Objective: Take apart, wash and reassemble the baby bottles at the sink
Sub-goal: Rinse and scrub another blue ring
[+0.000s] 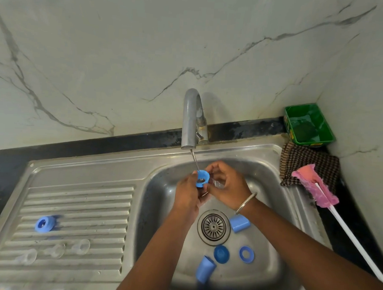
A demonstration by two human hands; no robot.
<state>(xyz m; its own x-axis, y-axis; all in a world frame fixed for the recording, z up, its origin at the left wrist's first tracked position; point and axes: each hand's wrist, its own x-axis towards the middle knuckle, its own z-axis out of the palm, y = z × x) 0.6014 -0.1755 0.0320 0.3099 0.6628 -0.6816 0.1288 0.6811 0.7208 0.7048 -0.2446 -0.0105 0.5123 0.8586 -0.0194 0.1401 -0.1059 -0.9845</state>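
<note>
Head view looks down into a steel sink (153, 200) where both hands meet under the tap (190, 118), at about twelve o'clock from the drain (213, 227). A thin stream of water (195, 161) falls straight into a blue screw ring (202, 178), tilted so that its open side catches the flow, which I judge is how its inside gets rinsed. The left hand (187, 195) pinches the ring from its nine o'clock side; the right hand (225, 185), fingers curled, touches it at three o'clock. Whether that hand also holds something clear I cannot tell.

Unwashed or waiting parts lie in the basin, probably kept low so they stay wet and within reach: a blue cap (239, 223) at three o'clock from the drain, a blue dome (221, 254) at six, a blue ring (246, 254) at five and a second blue cap (205, 269) at six, nearer the person.

On the ribbed draining board (78, 197), at nine o'clock, stand a blue collar (45, 224) and three clear teats (54, 250), seemingly set aside to drip.

At two o'clock a green tub (328, 126) holds what looks like a dark scrubber (305, 132); a checked cloth (306, 163) and a pink sponge brush (316, 185) lie beside it.
</note>
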